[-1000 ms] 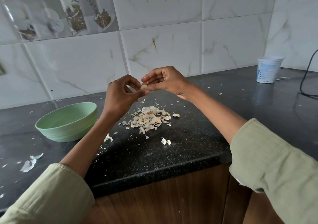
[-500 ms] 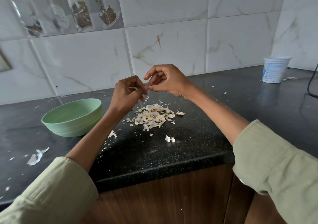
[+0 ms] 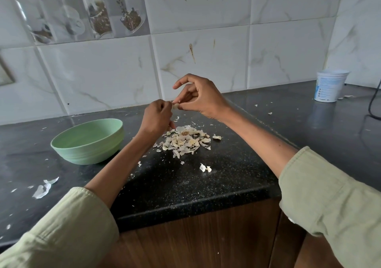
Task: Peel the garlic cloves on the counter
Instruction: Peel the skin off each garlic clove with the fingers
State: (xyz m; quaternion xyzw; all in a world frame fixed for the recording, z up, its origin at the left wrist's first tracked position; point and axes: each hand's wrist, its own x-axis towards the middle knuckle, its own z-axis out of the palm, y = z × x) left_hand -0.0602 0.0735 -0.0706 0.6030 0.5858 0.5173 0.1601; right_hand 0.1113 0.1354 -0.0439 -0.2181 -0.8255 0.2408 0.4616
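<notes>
Garlic clove (image 3: 175, 106) sits pinched in our right hand (image 3: 201, 97) above the counter (image 3: 237, 164); our left hand (image 3: 157, 117), fingers curled, seems to pick at its skin; peel pile (image 3: 183, 141) lies just below both hands; green bowl (image 3: 88, 141) stands left of them.

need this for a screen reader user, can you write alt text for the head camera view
Two hands, left hand and right hand, pinch a garlic clove above a pile of peels on a black counter. A green bowl sits left, a white tub far right.
</notes>
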